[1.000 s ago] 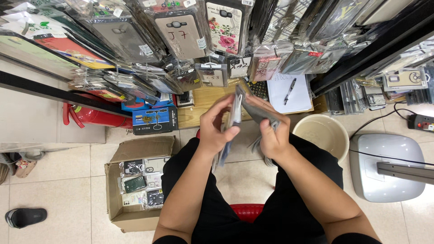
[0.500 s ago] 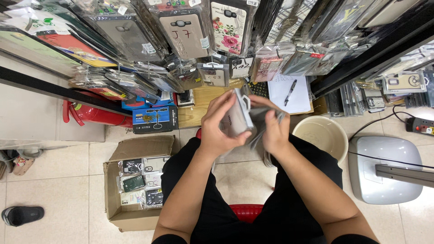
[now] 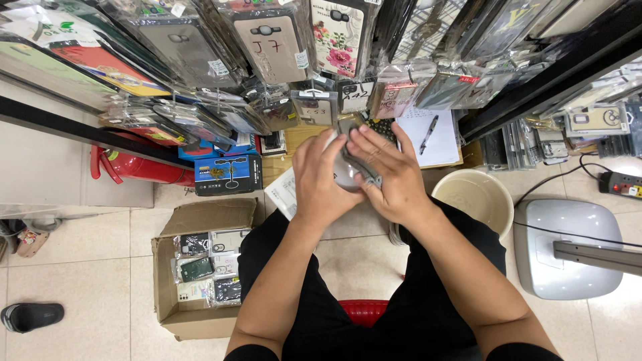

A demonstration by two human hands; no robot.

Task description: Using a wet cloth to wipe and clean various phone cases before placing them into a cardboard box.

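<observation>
I sit on a red stool (image 3: pixel 364 311) and both hands are raised in front of me. My left hand (image 3: pixel 321 177) and my right hand (image 3: pixel 388 170) close together around a grey phone case in a clear plastic sleeve (image 3: pixel 351 167). The right hand's fingers lie across its top and hide most of it. A white paper sheet (image 3: pixel 282 192) shows just under the left hand; whether the hand holds it I cannot tell.
Racks of packaged phone cases (image 3: pixel 267 47) hang ahead. A cardboard box (image 3: pixel 200 267) with several packaged cases stands on the floor at left. A cream bucket (image 3: pixel 475 197), a notepad with pen (image 3: pixel 428 137), a red fire extinguisher (image 3: pixel 140 167) and a grey fan base (image 3: pixel 568 251) surround me.
Both hands have come closer together on the sleeved case. The case has turned from edge-on to flat under my right hand's fingers.
</observation>
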